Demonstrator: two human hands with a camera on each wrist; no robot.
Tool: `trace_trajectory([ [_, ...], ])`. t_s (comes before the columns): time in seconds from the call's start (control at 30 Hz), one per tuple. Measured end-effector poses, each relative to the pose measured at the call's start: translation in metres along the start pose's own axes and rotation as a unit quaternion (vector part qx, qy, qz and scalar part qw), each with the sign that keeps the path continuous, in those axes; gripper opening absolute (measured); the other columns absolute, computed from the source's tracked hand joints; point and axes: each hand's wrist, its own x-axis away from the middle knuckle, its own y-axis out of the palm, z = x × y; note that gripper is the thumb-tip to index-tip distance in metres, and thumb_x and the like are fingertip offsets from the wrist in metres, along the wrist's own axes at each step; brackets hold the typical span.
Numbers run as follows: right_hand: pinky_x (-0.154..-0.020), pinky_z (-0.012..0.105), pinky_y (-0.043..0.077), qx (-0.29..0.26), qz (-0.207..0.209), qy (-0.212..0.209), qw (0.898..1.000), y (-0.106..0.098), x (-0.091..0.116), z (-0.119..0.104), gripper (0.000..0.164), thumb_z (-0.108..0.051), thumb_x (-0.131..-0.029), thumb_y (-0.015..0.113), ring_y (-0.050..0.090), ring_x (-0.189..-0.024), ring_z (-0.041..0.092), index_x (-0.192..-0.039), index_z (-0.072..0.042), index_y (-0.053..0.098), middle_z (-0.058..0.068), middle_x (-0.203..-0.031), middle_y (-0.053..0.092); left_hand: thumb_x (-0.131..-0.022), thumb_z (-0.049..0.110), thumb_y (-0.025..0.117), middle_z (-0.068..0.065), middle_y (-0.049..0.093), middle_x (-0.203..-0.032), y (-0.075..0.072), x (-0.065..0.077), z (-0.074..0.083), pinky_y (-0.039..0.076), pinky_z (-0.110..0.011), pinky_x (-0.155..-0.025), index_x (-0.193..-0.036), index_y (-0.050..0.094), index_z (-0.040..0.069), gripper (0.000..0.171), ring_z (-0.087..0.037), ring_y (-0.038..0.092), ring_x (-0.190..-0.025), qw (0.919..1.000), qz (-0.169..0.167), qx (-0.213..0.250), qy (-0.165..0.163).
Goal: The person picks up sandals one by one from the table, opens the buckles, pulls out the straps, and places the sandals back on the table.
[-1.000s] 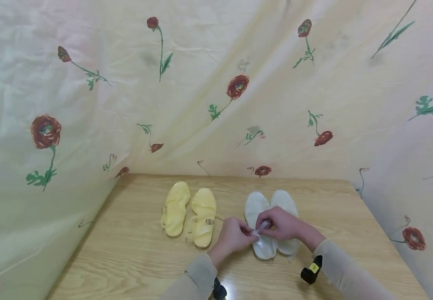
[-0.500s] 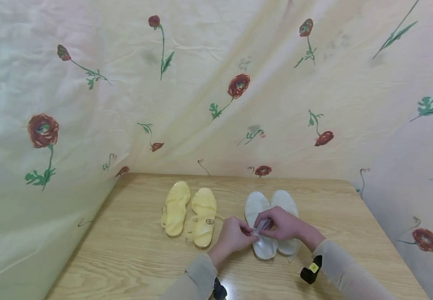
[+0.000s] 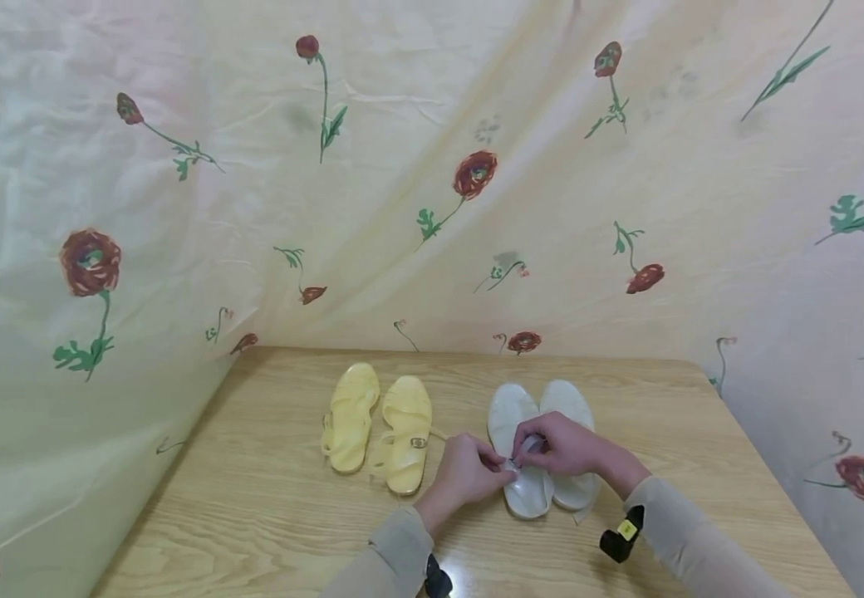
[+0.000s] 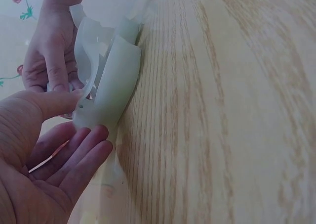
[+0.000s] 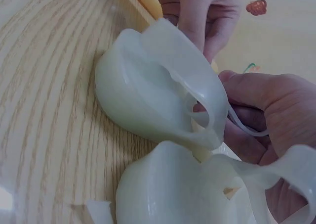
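Observation:
A pair of whitish jelly sandals lies side by side on the table. My left hand [image 3: 468, 470] pinches the left side of the left white sandal [image 3: 527, 497] between thumb and fingers, close to where its strap crosses. Meeting it there, my right hand [image 3: 562, 446] pinches the thin ankle strap [image 5: 242, 127], which bends in a loop beside the fingers in the right wrist view. The fastening itself is hidden behind the fingertips. Partly under my right hand and wrist is the right white sandal [image 3: 568, 403], its own strap [image 5: 296, 159] standing loose in the right wrist view.
Two yellow sandals stand to the left, one nearer the back [image 3: 353, 415] and one with a buckle [image 3: 407, 407] close to my left hand. The wooden table [image 3: 252, 507] meets a flower-printed cloth [image 3: 372, 208] at its back and sides.
My right fingers have shifted very slightly, and the piece of strap that stuck up between them now shows less. The left hand and all the sandals stay in place.

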Motion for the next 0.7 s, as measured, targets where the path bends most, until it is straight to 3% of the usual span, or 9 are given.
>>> trace_trajectory([
  [0.2,-0.077,0.021,0.058,0.002,0.025,0.002,1.000,-0.002,0.002,-0.002,0.010,-0.012,-0.099,0.076,0.064,-0.084,-0.004,-0.095,-0.021,0.075,-0.013,-0.090,0.076,-0.078,0.018,0.095,0.005,0.074,-0.066,0.000,0.000,0.004,0.052,-0.014,-0.055,-0.081,0.083,0.007,0.017,0.006,0.059,-0.057,1.0000,-0.003,-0.001,-0.002],
  [0.37,-0.068,0.020,0.054,-0.002,0.073,0.004,0.997,-0.001,0.002,-0.005,0.009,-0.014,-0.099,0.076,0.058,-0.074,-0.003,-0.097,-0.021,0.072,-0.013,-0.084,0.069,-0.078,0.019,0.094,0.004,0.075,-0.070,-0.003,0.000,0.006,0.055,-0.017,-0.058,-0.087,0.082,0.005,0.021,0.001,0.063,-0.061,0.9995,-0.019,0.018,-0.017],
  [0.53,-0.077,0.026,0.063,-0.027,0.076,0.003,0.997,-0.001,0.002,-0.009,0.006,-0.013,-0.099,0.076,0.071,-0.085,0.004,-0.104,-0.009,0.075,-0.004,-0.093,0.077,-0.076,0.027,0.097,-0.009,0.079,-0.095,-0.024,-0.004,0.013,0.061,-0.023,-0.071,-0.116,0.073,-0.002,0.055,-0.010,0.073,-0.079,0.9995,-0.014,0.013,-0.026],
  [0.63,-0.078,0.028,0.063,-0.031,0.071,-0.001,0.997,0.000,0.004,-0.011,0.009,-0.010,-0.099,0.075,0.073,-0.087,0.006,-0.107,-0.005,0.077,0.000,-0.095,0.080,-0.072,0.032,0.100,-0.015,0.078,-0.112,-0.039,-0.008,0.020,0.064,-0.030,-0.078,-0.130,0.065,-0.001,0.076,-0.020,0.077,-0.093,0.9994,0.022,0.000,-0.025],
  [0.7,-0.078,0.028,0.064,-0.029,0.069,0.000,0.997,0.001,0.005,-0.012,0.009,-0.008,-0.099,0.075,0.073,-0.087,0.006,-0.107,-0.005,0.077,0.001,-0.095,0.080,-0.071,0.033,0.100,-0.017,0.076,-0.117,-0.048,-0.010,0.024,0.064,-0.034,-0.083,-0.133,0.063,0.000,0.079,-0.025,0.076,-0.100,0.9987,0.048,-0.004,-0.015],
])
